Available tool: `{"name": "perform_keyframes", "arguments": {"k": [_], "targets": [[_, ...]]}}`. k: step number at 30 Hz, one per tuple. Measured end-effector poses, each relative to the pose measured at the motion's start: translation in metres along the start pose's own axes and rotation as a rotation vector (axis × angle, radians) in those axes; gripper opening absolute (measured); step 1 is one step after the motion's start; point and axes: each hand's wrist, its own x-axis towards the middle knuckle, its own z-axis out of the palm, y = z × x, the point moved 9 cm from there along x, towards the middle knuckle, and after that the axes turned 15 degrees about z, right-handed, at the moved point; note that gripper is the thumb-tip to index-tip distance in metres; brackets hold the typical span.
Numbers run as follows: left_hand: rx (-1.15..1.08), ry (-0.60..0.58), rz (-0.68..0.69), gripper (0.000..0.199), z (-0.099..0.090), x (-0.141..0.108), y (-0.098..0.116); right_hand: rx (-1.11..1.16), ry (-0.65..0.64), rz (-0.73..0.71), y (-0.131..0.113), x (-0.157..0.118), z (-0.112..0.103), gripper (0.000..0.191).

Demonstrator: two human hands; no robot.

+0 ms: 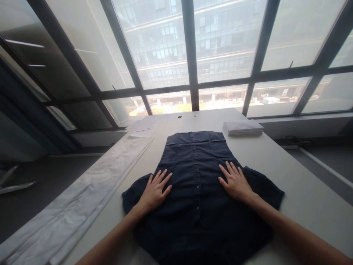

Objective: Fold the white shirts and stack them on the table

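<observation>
A dark navy button-front shirt [187, 158] lies spread on the white table [309, 206], its button placket running up the middle. The hem end points to the window and the short sleeves stick out to both sides. My left hand [156, 189] rests flat on the shirt's left side near the sleeve, fingers spread. On the opposite side, my right hand [235, 180] also lies flat on the cloth with fingers apart. Neither hand grips the fabric. The collar end sits close to me, dark and partly out of frame at the bottom.
Along the table's left edge stretches a long white cloth [91, 187]. Thin white sheets [142, 125] lie at the far left. A folded white stack [242, 128] sits at the far right. Behind the table stand large windows [162, 44] with dark frames.
</observation>
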Motion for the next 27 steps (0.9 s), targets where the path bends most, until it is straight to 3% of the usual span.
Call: {"name": "perform_keyframes", "arguments": {"k": [5, 9, 16, 19, 23, 27], "targets": [[0.002, 0.009, -0.016, 0.056, 0.001, 0.013, -0.006, -0.016, -0.018, -0.006, 0.000, 0.015, 0.002, 0.066], [0.005, 0.011, -0.039, 0.056, 0.002, 0.032, -0.017, -0.014, -0.035, 0.000, 0.000, 0.042, 0.005, 0.067], [0.001, -0.005, -0.088, 0.057, 0.004, 0.092, -0.051, -0.020, -0.067, 0.014, -0.006, 0.111, 0.007, 0.067], [-0.011, -0.038, -0.101, 0.058, 0.005, 0.111, -0.061, -0.024, -0.078, 0.008, -0.007, 0.129, 0.005, 0.066], [-0.012, -0.056, -0.082, 0.059, 0.007, 0.108, -0.058, -0.038, 0.062, -0.054, -0.013, 0.120, -0.013, 0.056], [0.027, 0.063, -0.022, 0.051, -0.010, 0.085, -0.029, 0.002, 0.266, -0.194, -0.034, 0.071, -0.048, 0.036]]}}
